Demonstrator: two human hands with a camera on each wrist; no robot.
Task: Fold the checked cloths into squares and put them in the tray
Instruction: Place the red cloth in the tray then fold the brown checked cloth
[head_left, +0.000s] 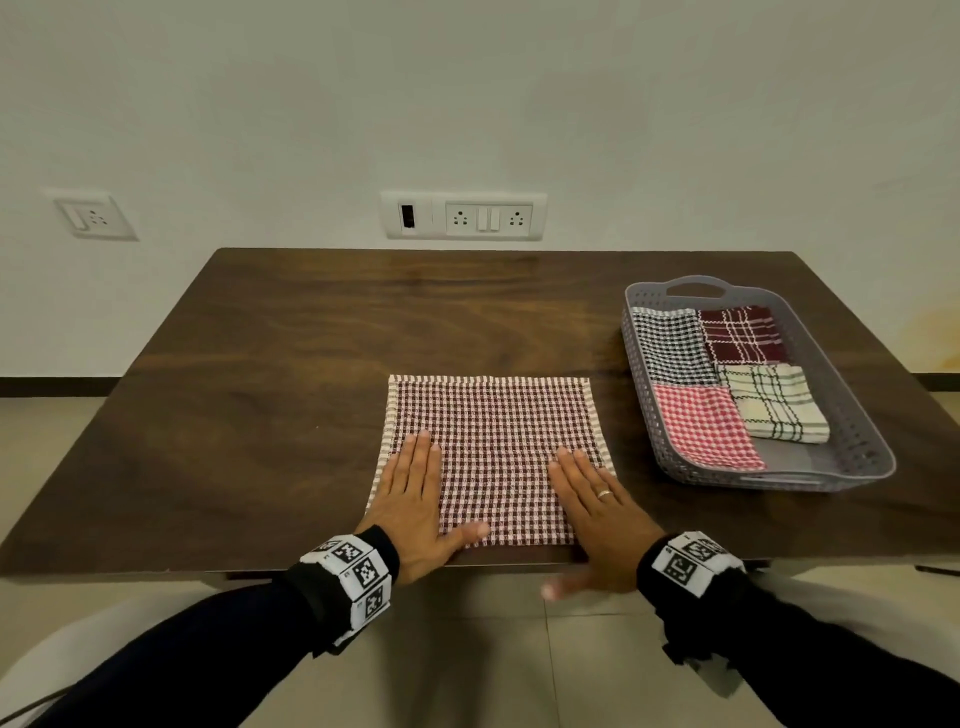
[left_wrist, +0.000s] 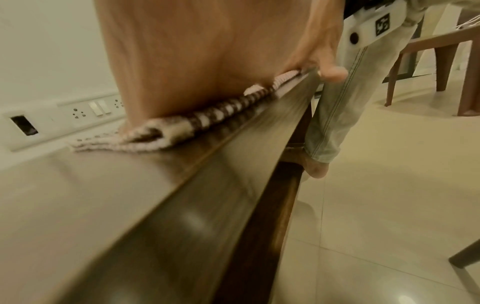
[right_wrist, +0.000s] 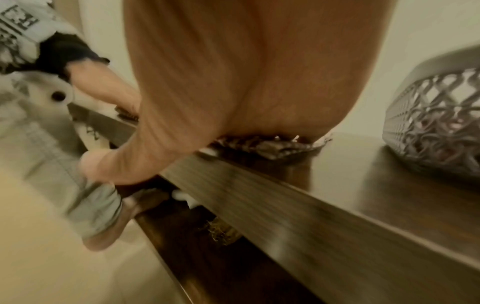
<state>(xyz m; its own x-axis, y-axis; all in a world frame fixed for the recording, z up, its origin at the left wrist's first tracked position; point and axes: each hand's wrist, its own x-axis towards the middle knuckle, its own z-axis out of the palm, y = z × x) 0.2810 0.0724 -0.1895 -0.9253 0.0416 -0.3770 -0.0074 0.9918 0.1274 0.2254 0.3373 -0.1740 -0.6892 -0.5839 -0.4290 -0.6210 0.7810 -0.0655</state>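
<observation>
A maroon-and-white checked cloth (head_left: 493, 447) lies flat at the table's near edge, seen edge-on as a folded hem in the left wrist view (left_wrist: 207, 117) and bunched under the palm in the right wrist view (right_wrist: 262, 146). My left hand (head_left: 415, 493) presses flat on its left near part, fingers straight, thumb along the near hem. My right hand (head_left: 597, 504) lies flat on the right near corner, with the thumb hanging off the table edge. The grey perforated tray (head_left: 852, 447) at the right holds several folded checked cloths (head_left: 701, 426).
The dark wooden table (head_left: 291, 364) stands against a white wall with socket panels (head_left: 462, 215). The tray's lattice wall (right_wrist: 436, 123) is close to the right of my right hand. Chair legs (left_wrist: 446, 67) and tiled floor lie below the table edge.
</observation>
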